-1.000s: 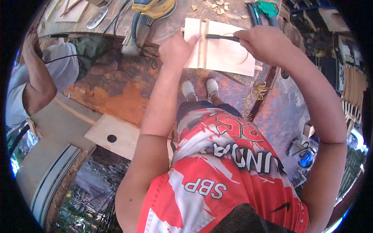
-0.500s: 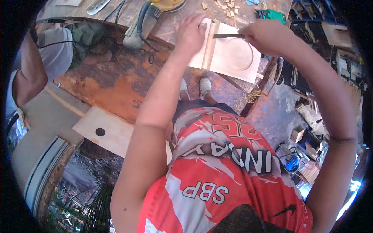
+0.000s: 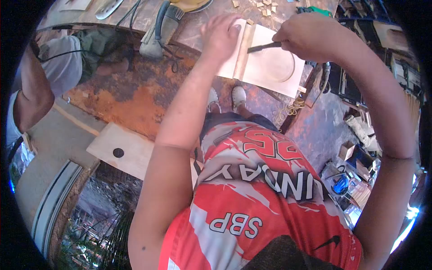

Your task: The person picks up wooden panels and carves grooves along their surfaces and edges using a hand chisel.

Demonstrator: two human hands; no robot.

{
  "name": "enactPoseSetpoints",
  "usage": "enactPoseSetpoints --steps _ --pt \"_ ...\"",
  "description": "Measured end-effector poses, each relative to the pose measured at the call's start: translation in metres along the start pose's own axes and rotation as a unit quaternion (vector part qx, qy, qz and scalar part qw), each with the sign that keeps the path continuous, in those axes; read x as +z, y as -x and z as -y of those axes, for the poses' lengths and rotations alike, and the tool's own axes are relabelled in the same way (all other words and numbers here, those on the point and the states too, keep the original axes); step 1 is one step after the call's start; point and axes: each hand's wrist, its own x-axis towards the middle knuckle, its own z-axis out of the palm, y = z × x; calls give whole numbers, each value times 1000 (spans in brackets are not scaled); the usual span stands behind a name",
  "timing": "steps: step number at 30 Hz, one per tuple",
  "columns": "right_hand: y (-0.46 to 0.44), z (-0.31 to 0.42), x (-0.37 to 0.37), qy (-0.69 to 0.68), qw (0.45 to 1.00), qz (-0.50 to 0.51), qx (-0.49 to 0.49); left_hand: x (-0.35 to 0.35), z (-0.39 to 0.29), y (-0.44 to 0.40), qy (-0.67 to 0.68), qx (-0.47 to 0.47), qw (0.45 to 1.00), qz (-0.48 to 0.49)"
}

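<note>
A pale wooden board (image 3: pixel 265 67) lies on the workbench, with a raised or grooved strip (image 3: pixel 243 51) across it and a round recess on its right part. My left hand (image 3: pixel 221 38) is on the board's left side, gripping it near the far end with the thumb on top. In my right hand (image 3: pixel 303 38), the closed fingers hold a slim black tool (image 3: pixel 263 47). Its tip touches or hovers at the strip; I cannot tell which. The fingers hide its other end, so its exact kind is unclear.
Small wood pieces (image 3: pixel 265 9) and a green tool (image 3: pixel 319 10) lie at the back of the workbench (image 3: pixel 189 33). A grey-and-blue power tool (image 3: pixel 159 33) hangs at its edge. Another person (image 3: pixel 60 58) is at the left. A board with a hole (image 3: pixel 135 150) lies behind, left.
The black tool has tilted, its tip now lower and its held end higher. My right hand has shifted slightly left and down. My left hand stays on the board.
</note>
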Motion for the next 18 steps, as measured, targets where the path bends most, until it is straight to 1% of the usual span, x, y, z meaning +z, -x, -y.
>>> enactPoseSetpoints --steps 1,3,7,9,10,12,13,15,16,18 --pt "0 6 0 0 1000 3 -1 0 0 0 0 -4 1000 1" --pt "-1 16 5 25 999 26 25 0 -1 0 7 -4 1000 -2" --pt "6 15 25 45 997 39 49 0 -2 -1 40 -13 999 -1" --pt "16 8 45 -29 998 -39 39 8 4 -1 26 -9 1000 -6" --pt "22 6 52 -30 998 -40 43 9 5 -2 11 -8 1000 -13" --pt "29 3 61 -119 989 -47 67 11 7 -2 9 -3 1000 -11" --pt "31 7 58 -119 989 -47 67 10 7 -2 5 -3 1000 -10" --pt "36 18 47 -55 996 -28 71 8 6 0 8 -8 1000 -4" --pt "34 21 41 -57 995 -30 73 6 4 -1 12 -10 1000 0" --pt "26 29 31 -11 998 7 68 9 6 -2 4 -4 1000 -4"
